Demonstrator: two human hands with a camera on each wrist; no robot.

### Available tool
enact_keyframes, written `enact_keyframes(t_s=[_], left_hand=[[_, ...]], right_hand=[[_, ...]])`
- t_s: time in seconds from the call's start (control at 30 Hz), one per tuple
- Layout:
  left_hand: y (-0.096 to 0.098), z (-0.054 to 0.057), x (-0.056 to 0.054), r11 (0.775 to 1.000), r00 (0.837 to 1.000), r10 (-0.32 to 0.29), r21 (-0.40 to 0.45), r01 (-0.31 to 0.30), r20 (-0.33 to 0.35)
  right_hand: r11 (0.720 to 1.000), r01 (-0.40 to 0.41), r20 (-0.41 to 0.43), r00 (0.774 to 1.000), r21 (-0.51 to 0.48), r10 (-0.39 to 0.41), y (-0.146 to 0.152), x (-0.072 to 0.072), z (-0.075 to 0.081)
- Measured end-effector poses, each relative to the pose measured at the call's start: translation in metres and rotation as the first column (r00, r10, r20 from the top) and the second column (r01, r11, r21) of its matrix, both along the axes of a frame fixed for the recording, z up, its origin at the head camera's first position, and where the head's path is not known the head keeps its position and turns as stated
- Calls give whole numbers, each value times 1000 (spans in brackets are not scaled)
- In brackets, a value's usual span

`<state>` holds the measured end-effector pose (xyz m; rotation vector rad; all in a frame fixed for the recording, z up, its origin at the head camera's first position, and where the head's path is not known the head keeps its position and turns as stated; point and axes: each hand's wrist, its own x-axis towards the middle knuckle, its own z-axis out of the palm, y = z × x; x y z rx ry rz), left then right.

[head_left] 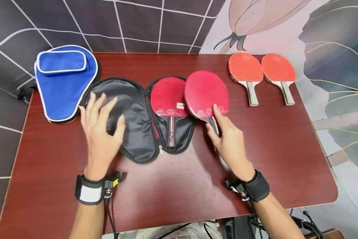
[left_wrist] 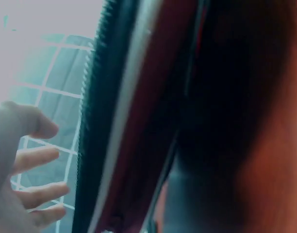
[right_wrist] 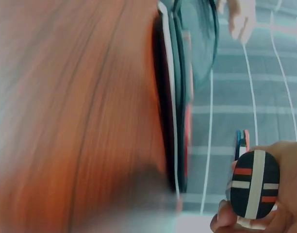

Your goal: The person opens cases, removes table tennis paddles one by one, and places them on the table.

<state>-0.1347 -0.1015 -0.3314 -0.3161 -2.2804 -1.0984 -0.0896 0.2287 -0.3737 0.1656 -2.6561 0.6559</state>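
Note:
My right hand (head_left: 231,142) holds a red table tennis paddle (head_left: 206,93) near its neck, index finger laid along the rubber. In the right wrist view the striped butt of its handle (right_wrist: 254,184) faces the camera. The raised blade slightly overlaps a second red paddle (head_left: 168,96), which lies in the right half of an unzipped black paddle case (head_left: 181,139). Over the case's opened flap (head_left: 134,109) hovers my left hand (head_left: 101,136), fingers spread and holding nothing. The left wrist view shows that hand (left_wrist: 27,170) beside a blurred zippered edge (left_wrist: 95,121).
A blue paddle case with white trim (head_left: 65,93) lies at the table's back left, next to the black flap. Two orange-red paddles (head_left: 246,67) with pale handles lie side by side at the back right. Tiled wall (head_left: 140,23) borders the brown table (head_left: 173,192) behind.

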Motion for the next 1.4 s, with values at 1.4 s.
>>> enact_keyframes(t_s=[1.4], left_hand=[[-24, -17, 0, 964, 982, 136, 211, -162, 129]], right_hand=[[925, 280, 156, 933, 256, -325, 261, 115, -30]])
